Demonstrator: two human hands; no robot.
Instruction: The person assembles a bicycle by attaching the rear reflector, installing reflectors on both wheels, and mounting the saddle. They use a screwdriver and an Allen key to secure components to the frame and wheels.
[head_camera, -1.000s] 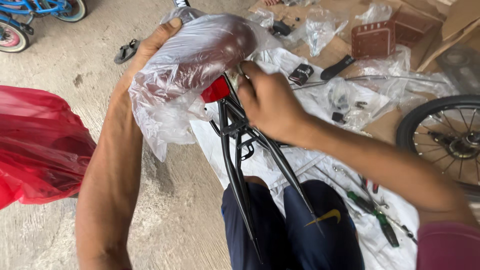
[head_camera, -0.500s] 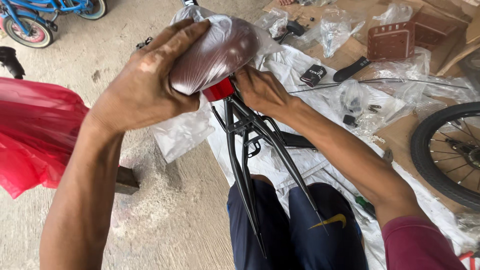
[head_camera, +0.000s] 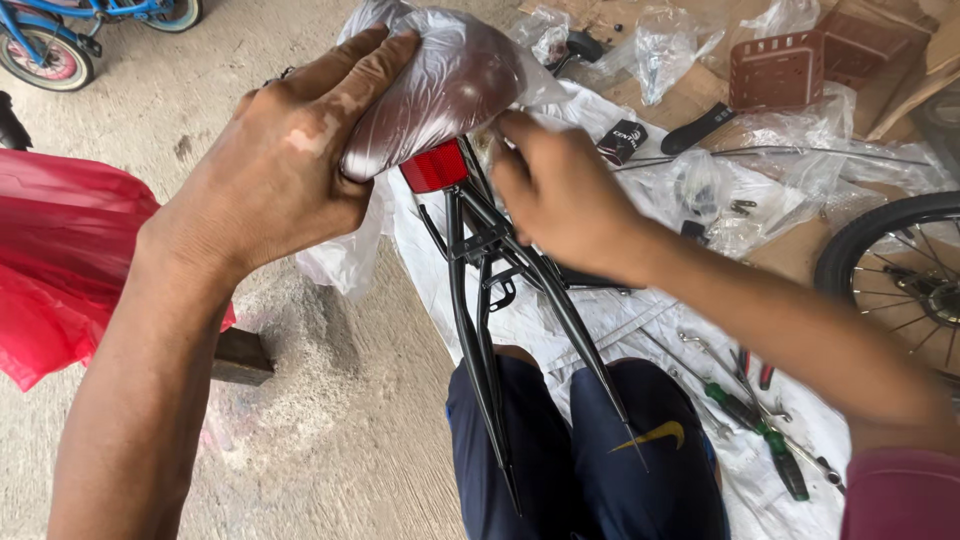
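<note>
A brown bicycle saddle wrapped in clear plastic (head_camera: 450, 85) sits atop a black bicycle frame (head_camera: 480, 300) that rises between my knees. My left hand (head_camera: 290, 170) is clamped over the saddle's left side, fingers across its top. My right hand (head_camera: 560, 190) reaches under the saddle's right side, fingers pressed at the frame's top just beside the red rear reflector (head_camera: 435, 165). What the right fingertips pinch is hidden by the saddle and plastic.
A red plastic bag (head_camera: 60, 260) lies at left, a small blue bicycle (head_camera: 70, 30) at top left. A spoked wheel (head_camera: 890, 270) stands at right. Screwdrivers and pliers (head_camera: 750, 410) lie on white sheeting (head_camera: 620, 320), beside a brown basket (head_camera: 775, 70) and plastic wrappers.
My left hand slid down from the top of the loose plastic to grip the saddle firmly. The plastic is now pulled tight, and my right hand moved up under the saddle.
</note>
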